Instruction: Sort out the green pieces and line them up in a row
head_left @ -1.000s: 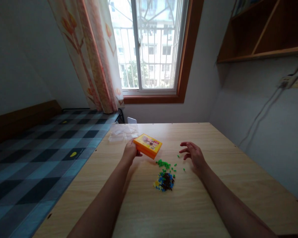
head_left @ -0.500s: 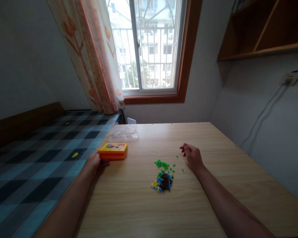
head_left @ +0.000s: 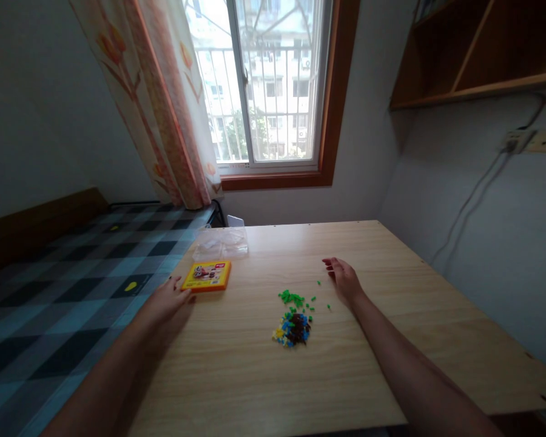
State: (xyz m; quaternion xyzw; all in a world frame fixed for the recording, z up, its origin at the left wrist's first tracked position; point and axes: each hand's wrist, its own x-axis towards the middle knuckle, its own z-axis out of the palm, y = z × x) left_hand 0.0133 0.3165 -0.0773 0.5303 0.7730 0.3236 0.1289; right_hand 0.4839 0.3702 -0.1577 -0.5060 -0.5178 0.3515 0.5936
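A flat yellow-and-orange box [head_left: 207,275] with a printed picture on top lies at the left of the wooden table [head_left: 236,388]. My left hand [head_left: 168,298] is beside its near left corner, fingers apart and holding nothing; I cannot tell whether a fingertip touches the box. Farther right, my right hand [head_left: 343,278] rests over the table with its fingers loosely extended and nothing visible in them. Small green pieces [head_left: 292,298] lie in a loose heap left of it, a few scattered singly. Just nearer to me is a pile of tiny brown, blue and yellow pieces [head_left: 296,329].
Clear plastic packaging [head_left: 221,243] lies at the table's far left corner. Along the left side stands a bed with a checked cover [head_left: 73,303]. A window [head_left: 273,91] and curtain [head_left: 164,103] are behind; a wooden shelf [head_left: 446,60] hangs at upper right.
The box, earlier raised in my left hand, now lies flat on the table, and that hand has let go with its fingers spread. The right hand's fingers are straighter. The view has shifted slightly.
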